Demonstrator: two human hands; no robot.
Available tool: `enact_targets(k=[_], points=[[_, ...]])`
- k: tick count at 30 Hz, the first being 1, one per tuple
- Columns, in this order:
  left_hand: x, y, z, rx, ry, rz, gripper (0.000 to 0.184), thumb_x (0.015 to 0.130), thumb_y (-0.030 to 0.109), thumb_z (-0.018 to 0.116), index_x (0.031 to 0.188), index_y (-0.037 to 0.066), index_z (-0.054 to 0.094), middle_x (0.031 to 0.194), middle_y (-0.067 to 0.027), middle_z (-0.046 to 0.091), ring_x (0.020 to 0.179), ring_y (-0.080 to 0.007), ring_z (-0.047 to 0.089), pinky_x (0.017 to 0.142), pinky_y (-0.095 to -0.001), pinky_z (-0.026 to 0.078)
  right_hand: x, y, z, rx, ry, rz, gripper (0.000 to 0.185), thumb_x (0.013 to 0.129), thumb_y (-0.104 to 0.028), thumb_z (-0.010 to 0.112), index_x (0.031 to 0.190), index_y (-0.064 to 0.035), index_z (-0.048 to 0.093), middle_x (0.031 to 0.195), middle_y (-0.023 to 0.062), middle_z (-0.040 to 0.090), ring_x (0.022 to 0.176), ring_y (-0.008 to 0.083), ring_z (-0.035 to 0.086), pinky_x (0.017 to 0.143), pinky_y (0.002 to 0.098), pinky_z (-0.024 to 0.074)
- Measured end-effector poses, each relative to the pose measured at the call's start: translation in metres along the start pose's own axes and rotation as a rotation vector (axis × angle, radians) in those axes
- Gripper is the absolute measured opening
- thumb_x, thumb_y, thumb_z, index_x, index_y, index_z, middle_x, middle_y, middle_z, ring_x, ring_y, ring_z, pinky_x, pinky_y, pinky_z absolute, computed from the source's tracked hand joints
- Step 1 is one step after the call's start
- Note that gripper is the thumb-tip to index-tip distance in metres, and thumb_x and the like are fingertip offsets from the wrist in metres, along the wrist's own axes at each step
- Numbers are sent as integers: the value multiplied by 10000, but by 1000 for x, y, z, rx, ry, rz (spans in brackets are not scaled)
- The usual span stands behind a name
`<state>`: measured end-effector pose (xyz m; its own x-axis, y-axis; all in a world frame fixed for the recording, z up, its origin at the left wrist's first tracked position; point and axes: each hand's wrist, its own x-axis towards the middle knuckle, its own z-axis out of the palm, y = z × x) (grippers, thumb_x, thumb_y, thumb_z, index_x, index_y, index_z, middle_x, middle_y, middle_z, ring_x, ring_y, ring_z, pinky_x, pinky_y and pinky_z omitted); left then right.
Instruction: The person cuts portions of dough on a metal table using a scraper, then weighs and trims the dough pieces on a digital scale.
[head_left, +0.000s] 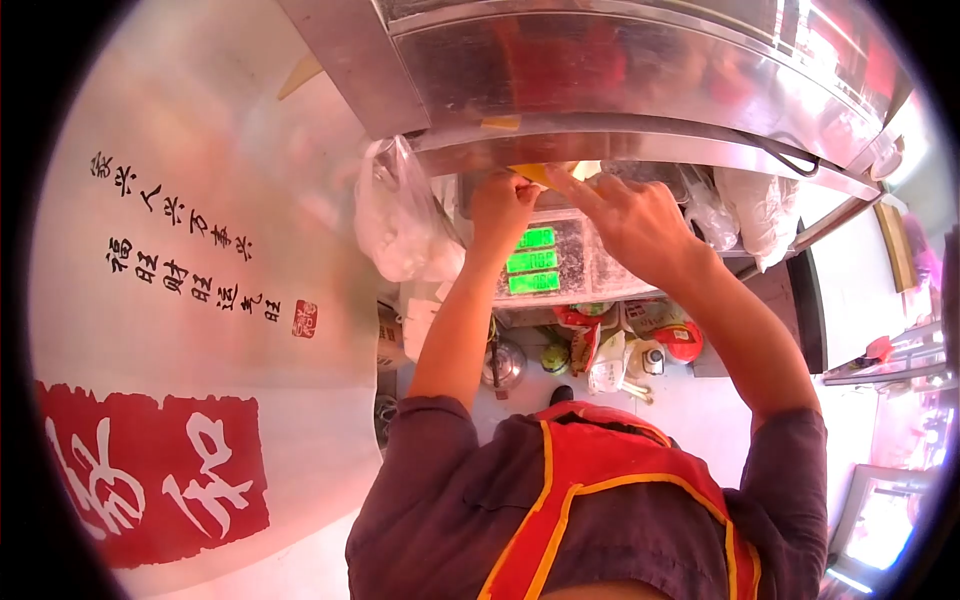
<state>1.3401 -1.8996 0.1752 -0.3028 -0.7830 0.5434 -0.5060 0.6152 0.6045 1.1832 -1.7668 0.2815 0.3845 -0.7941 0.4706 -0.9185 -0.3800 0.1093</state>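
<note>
Both my hands meet over the back of a weighing scale (585, 262) with a lit green display. A thin, flat yellow piece (533, 173) lies between them; what it is I cannot make out. My left hand (502, 208) is closed, its thumb and fingers pinching the near left side of the piece. From the right, my right hand (640, 215) reaches over with its index finger stretched along the piece and its fingertips closed on the piece's right end. Part of the piece is hidden behind my fingers.
A steel cabinet (600, 85) overhangs the scale. White plastic bags hang at the left (395, 215) and the right (757, 210). Below are a metal pot lid (505, 365), a red container (682, 343) and several packets. A wall with lettering (200, 350) stands at my left.
</note>
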Motion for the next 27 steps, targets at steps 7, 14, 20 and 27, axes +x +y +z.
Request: enact_targets(k=[7, 14, 20, 27], points=[[-1, -11, -2, -26, -75, -134, 185, 804, 181, 691, 886, 17, 662, 792, -140, 671, 725, -270, 648, 665, -356, 494, 15, -1, -20, -21, -109, 7, 634, 764, 1, 591, 1369, -126, 450, 742, 128, 622, 655, 269, 643, 557, 366, 499], [-3, 0, -39, -679, 21, -365, 221, 842, 194, 654, 927, -10, 639, 823, -62, 679, 725, -137, 627, 668, -298, 498, -65, -6, -98, 210, -242, 240, 495, 822, -41, 626, 1306, -84, 535, 770, 98, 643, 636, 259, 633, 609, 344, 527], [13, 13, -52, -302, -121, -370, 247, 882, 212, 639, 997, 0, 688, 854, -47, 688, 741, -105, 606, 655, -252, 475, -149, -8, -66, 480, -162, 484, 400, 875, -54, 600, 1273, -64, 564, 962, 174, 682, 779, 280, 691, 688, 328, 560], [16, -12, -52, -117, -352, -184, 251, 909, 230, 577, 1022, 34, 686, 882, -67, 700, 810, -166, 651, 712, -270, 485, -224, -11, -50, 508, -180, 855, 407, 895, -33, 576, 1297, -98, 559, 976, 174, 688, 810, 301, 696, 722, 341, 572]])
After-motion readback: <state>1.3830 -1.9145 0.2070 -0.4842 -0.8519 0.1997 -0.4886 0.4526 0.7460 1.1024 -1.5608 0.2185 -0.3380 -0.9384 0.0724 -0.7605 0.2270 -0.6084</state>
